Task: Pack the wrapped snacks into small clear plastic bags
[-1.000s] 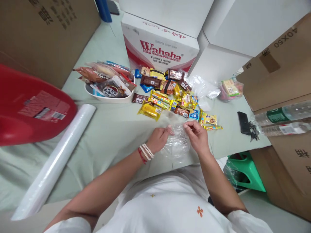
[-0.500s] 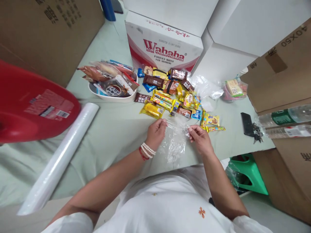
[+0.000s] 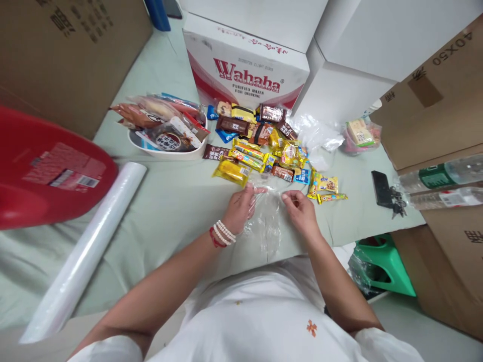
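Note:
My left hand [image 3: 240, 207] and my right hand [image 3: 301, 212] both pinch the top edge of a clear plastic bag [image 3: 266, 221] that hangs crumpled between them over the pale green tablecloth [image 3: 169, 201]. The left hand's fingers reach partly into the bag's mouth. Just beyond the hands lies a heap of wrapped snacks [image 3: 264, 146] in yellow, brown and blue wrappers. A white dish [image 3: 166, 149] piled with more snack packets stands to its left.
A roll of clear film [image 3: 86, 251] lies at the left beside a red plastic tub [image 3: 45, 171]. A Wahaha carton [image 3: 245, 75] stands behind the snacks, with cardboard boxes around. A black phone with keys [image 3: 382, 190], water bottles [image 3: 445, 176] and a green stool [image 3: 385, 266] are at the right.
The hands have drawn the bag's mouth apart and then a little closer again. The bag, first flat on the cloth, now hangs bunched and narrower between them.

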{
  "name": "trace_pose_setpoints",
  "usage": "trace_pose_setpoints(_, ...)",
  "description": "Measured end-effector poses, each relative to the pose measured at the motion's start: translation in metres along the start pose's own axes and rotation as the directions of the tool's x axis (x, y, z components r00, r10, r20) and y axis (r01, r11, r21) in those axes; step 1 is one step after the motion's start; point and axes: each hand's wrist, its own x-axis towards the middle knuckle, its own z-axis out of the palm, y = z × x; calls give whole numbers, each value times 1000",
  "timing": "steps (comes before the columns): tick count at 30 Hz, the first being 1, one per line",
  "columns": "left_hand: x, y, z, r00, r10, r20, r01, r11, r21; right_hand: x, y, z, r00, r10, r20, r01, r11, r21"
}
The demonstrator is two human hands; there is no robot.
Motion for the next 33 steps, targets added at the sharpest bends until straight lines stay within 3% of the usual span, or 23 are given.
trace_pose_setpoints(2,1,0,0,1000,-16,14,16,1000,-13,4,1,9,997,-23,67,25,999,-36)
trace_pose_setpoints(5,2,1,0,999,-37,27,38,999,-23,7,0,12,992,-17,127,10,998,56)
trace_pose_setpoints(14,5,8,-4,997,-62,-53,62,998,-2,0,-7,-33,976,88,197,-138,957,254)
trace_pose_setpoints(23,7,8,-5,999,-37,-27,37,999,2,-9,8,-43,949,138,283,-225,926,303)
trace_pose_setpoints(29,9,10,-6,999,-31,-12,31,1000,2,-11,13,-54,946,166,277,-265,891,370)
trace_pose_setpoints(33,1,12,4,998,-44,37,44,999,7,-12,7,-43,968,152,202,-217,908,358)
